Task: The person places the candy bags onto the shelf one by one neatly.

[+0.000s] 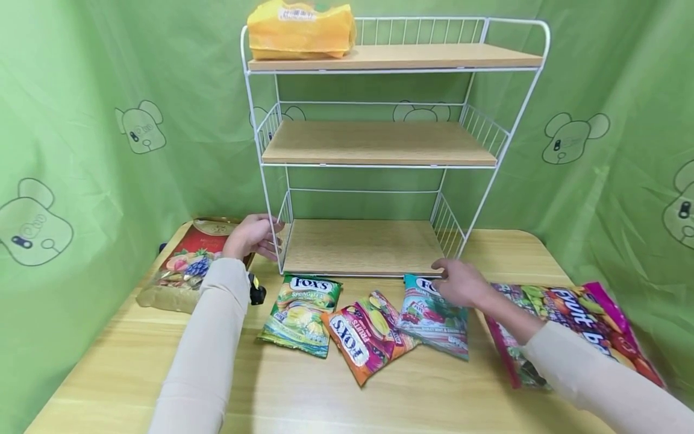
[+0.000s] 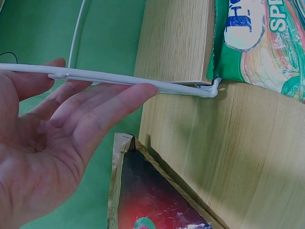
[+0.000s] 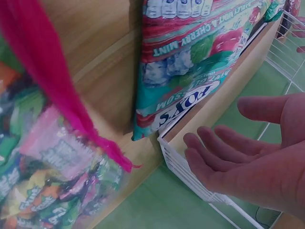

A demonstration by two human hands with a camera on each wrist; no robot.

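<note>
at wire-framed rack (image 1: pixel 379 144), left grip (image 1: pixel 253 236); right grip (image 1: pixel 461 283) near glossy pouch (image 1: pixel 435 316).

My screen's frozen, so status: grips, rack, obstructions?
Left grip open at left side of white rack; right grip open by its right corner, contact unclear. Rack upright, yellow bag on top. Three Fox's bags lie close in front.

White wire on the rack (image 1: pixel 379 165) at the left hand (image 1: pixel 256 236), pale wood grain across its boards (image 1: pixel 379 143)! Red and gold on the pack (image 1: pixel 190 262) left of that hand, turquoise and red on the mint packet (image 1: pixel 434 322) by the right hand (image 1: pixel 459 282), orange and magenta on the fruit packet (image 1: pixel 374 334) between them, magenta edges on the bag (image 1: pixel 585 325) right of both! Dark cartoon outlines on green cloth (image 1: pixel 206 150) ahead!
</note>
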